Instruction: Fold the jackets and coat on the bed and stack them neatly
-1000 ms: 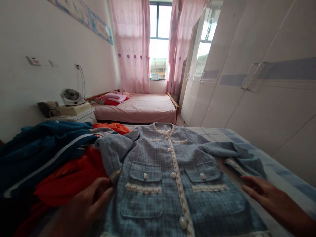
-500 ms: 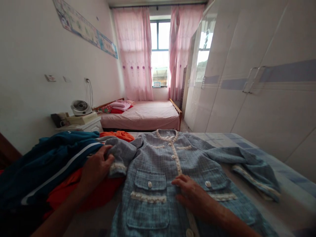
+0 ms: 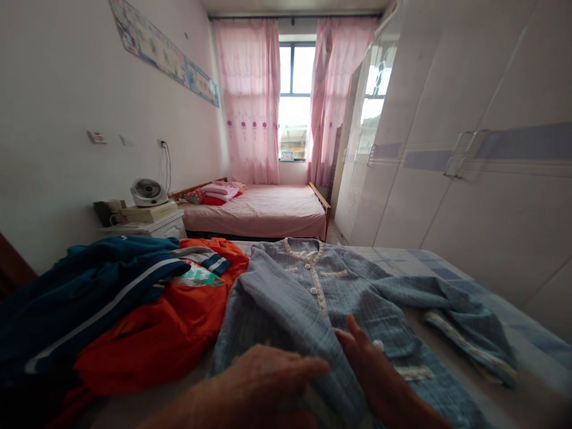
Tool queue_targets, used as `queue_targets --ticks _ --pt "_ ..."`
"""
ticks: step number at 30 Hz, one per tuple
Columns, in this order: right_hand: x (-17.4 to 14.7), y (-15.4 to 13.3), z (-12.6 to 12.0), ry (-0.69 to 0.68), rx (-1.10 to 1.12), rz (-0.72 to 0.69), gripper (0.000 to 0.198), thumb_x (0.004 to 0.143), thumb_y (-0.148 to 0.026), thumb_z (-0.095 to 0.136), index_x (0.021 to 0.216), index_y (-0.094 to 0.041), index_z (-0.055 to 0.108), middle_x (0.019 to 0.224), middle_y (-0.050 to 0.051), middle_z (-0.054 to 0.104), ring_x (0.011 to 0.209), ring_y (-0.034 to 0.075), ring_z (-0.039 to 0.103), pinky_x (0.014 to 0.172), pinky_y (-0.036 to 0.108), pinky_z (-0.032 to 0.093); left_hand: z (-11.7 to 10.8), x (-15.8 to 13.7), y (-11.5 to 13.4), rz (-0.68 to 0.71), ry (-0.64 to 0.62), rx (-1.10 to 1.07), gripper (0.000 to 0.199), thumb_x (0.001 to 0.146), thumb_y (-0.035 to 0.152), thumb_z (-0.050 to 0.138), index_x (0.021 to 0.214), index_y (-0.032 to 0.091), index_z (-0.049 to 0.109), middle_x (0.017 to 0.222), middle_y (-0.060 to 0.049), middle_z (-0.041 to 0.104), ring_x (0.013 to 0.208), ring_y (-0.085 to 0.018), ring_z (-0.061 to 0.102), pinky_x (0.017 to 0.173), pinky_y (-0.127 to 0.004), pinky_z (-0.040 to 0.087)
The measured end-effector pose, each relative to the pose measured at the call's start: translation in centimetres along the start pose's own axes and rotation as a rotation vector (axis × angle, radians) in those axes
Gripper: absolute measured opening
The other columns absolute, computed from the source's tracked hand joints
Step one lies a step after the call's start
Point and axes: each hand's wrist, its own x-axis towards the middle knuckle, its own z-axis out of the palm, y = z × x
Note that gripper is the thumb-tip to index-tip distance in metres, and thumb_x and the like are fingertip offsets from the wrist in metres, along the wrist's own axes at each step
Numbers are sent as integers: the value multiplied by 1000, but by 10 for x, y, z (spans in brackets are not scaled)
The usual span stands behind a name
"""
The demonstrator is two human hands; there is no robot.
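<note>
A blue-grey woven jacket (image 3: pixel 330 280) with cream trim and white buttons lies front up before me. Its left-side sleeve (image 3: pixel 290 304) is folded diagonally across the front, while the right-side sleeve (image 3: pixel 447 298) stretches out to the right. Over the lower part of the folded sleeve is my left hand (image 3: pixel 268 381), slightly blurred, its fingers stretched out. My right hand (image 3: pixel 370 363) rests on the jacket front beside the sleeve, thumb and fingers apart. The sleeve's cuff is hidden by my hands.
To the left lie an orange garment (image 3: pixel 156 322) and a dark teal garment (image 3: pixel 98 286) with a white stripe. Beyond are a pink-covered bed (image 3: pixel 268 208), a small fan (image 3: pixel 148 192) on a cabinet, and a white wardrobe (image 3: pixel 447 208) along the right.
My left hand has brought the left-side sleeve over from the orange garment onto the jacket front. The right hand has moved slightly right, with its thumb now raised.
</note>
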Motion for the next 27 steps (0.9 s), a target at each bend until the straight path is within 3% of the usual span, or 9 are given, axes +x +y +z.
queue_targets --ticks 2,4,8,10,14,16,20,24,27 --pt "-1 2 1 -29 85 31 49 81 -54 49 111 -17 62 103 9 68 102 24 59 93 40 40 17 -3 -1 8 -131 86 29 80 22 58 109 28 62 91 -1 70 81 -19 66 71 -24 46" --pt "-1 -2 4 -93 75 24 40 76 -39 60 109 -16 63 100 7 68 99 24 60 91 39 42 23 -4 -7 -21 -165 152 18 80 15 54 90 24 65 85 -2 70 78 -20 66 67 -23 47" --pt "5 -41 17 -150 -72 -120 31 76 -26 57 105 -17 65 96 4 69 89 21 61 80 33 46 29 -3 -35 -140 -212 239 20 79 11 44 77 19 62 79 -4 68 73 -19 64 66 -25 48" --pt "8 -69 24 -134 -166 -208 31 78 -28 55 106 -18 64 95 2 68 86 19 61 77 31 46 39 -1 -57 -167 -143 257 22 80 12 41 83 19 62 88 -6 67 80 -20 63 73 -27 49" --pt "12 -100 29 -128 -268 -308 33 80 -32 54 109 -19 63 94 1 67 86 18 60 76 29 45 53 10 -102 -191 142 250 38 79 17 46 117 20 55 123 -9 58 111 -24 54 96 -35 41" --pt "14 -94 25 -61 -377 -309 31 80 -33 52 106 -19 63 89 1 66 83 18 59 73 28 45 50 19 -117 -252 244 295 37 82 20 44 118 18 56 121 -11 59 110 -26 55 94 -37 42" --pt "14 -60 5 237 -794 -327 31 78 -39 55 99 -18 63 71 -1 62 67 17 56 65 29 42 34 27 -130 -381 394 399 28 83 17 41 94 12 66 99 -17 66 94 -29 61 82 -39 47" --pt "9 -29 -13 149 -821 -234 35 83 -49 47 97 -20 63 94 4 65 88 21 59 77 32 43 32 22 -141 -352 528 400 30 86 24 41 102 12 63 108 -16 61 100 -27 57 86 -40 46" --pt "10 -19 -16 165 -749 -158 46 81 -53 49 114 -21 56 109 6 62 93 21 58 83 32 42 34 21 -157 -258 597 344 34 85 26 44 114 15 60 122 -13 56 119 -28 45 102 -45 35"
